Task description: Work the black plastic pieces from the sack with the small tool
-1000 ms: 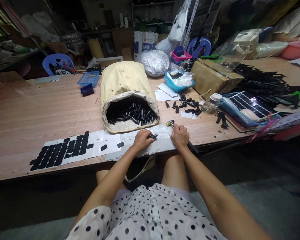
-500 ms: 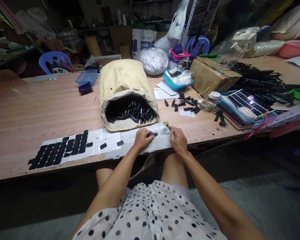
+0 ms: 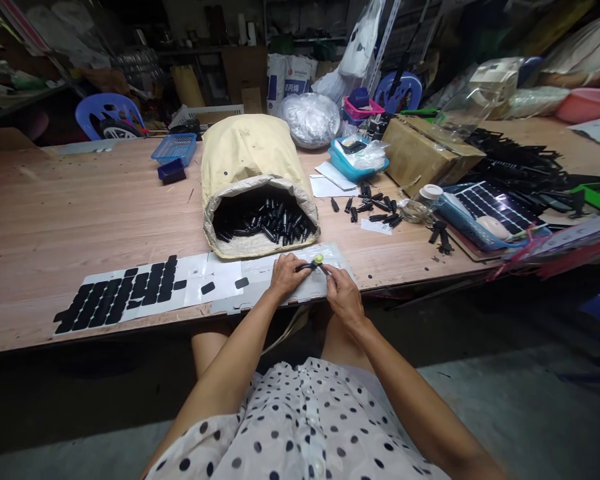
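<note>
Lying on the white sheet [image 3: 300, 283] at the near edge of the wooden table [image 3: 80, 213], a small black plastic part [image 3: 306, 267] is pinched at its left end by the fingers of the left hand [image 3: 286, 275]. The right hand [image 3: 343, 297] is closed around a small hammer, whose yellowish head [image 3: 319, 259] sits right at the part's right end; whether they touch is unclear. Just behind the hands, a tan sack [image 3: 253, 180] lies on its side with its mouth open toward the person, full of similar black parts. To the left, a backing sheet of black adhesive pads [image 3: 125, 293] stretches along the table edge. More loose black parts [image 3: 375, 207] are scattered to the right, near a cardboard box [image 3: 425, 153] and a blue tray [image 3: 355, 163].
</note>
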Demonstrator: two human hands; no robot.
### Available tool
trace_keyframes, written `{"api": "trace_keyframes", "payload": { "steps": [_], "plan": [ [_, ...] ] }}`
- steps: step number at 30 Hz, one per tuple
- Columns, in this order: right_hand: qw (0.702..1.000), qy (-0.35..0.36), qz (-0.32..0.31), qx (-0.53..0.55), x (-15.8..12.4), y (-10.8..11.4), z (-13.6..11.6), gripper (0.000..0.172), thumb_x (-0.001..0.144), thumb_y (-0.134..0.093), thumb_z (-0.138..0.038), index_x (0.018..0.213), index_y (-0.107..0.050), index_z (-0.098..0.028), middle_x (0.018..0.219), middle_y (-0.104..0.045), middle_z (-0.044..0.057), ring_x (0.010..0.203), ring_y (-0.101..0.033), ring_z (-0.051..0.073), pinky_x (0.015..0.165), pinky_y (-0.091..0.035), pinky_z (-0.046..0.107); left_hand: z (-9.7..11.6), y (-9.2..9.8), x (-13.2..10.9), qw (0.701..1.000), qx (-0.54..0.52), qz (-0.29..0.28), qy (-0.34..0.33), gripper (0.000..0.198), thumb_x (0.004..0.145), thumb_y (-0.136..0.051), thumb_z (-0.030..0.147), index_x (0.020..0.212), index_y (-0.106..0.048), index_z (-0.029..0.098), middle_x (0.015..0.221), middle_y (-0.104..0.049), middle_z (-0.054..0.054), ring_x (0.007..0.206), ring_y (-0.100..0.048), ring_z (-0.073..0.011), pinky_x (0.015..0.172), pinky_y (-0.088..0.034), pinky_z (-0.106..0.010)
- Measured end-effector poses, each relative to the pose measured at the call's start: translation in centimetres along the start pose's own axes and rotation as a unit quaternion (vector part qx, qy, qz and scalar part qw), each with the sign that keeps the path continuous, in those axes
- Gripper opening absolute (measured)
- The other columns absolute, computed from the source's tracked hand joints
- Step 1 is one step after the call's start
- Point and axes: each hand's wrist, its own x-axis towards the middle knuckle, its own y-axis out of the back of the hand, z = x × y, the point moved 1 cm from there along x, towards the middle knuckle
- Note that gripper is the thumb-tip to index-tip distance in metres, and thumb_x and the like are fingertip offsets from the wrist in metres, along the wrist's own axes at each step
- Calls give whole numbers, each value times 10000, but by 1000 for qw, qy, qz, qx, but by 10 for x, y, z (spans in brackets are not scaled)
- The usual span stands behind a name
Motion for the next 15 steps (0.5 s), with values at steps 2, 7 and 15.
{"api": "trace_keyframes", "payload": {
  "steps": [2, 7, 15],
  "plan": [
    [1000, 0, -2, -7, 1, 1, -1, 436, 966, -366, -188, 1241, -699, -246, 1113, -713, 90, 1053, -639, 220, 933, -505, 328, 2, 0, 1, 1000, -4, -5, 9, 210, 875, -699, 359, 1054, -801, 315, 952, -675, -26, 1004, -552, -222, 903, -441, -358],
    [999, 35, 18, 4, 1, 2, -10, 428, 984, -364, -206, 1267, -683, -242, 1154, -703, 95, 1082, -630, 216, 960, -490, 327, 6, 2, 1, 999, -14, -14, 33, 216, 855, -723, 345, 1048, -807, 297, 963, -687, -28, 1016, -554, -227, 926, -443, -362],
    [999, 16, 16, -26, 10, 1, -2, 434, 975, -367, -185, 1257, -690, -248, 1083, -692, 86, 1025, -617, 216, 886, -483, 304, 4, -1, 1, 999, -24, -2, 23, 226, 834, -734, 331, 1045, -808, 297, 965, -700, -29, 1021, -556, -233, 950, -452, -369]
  ]
}}
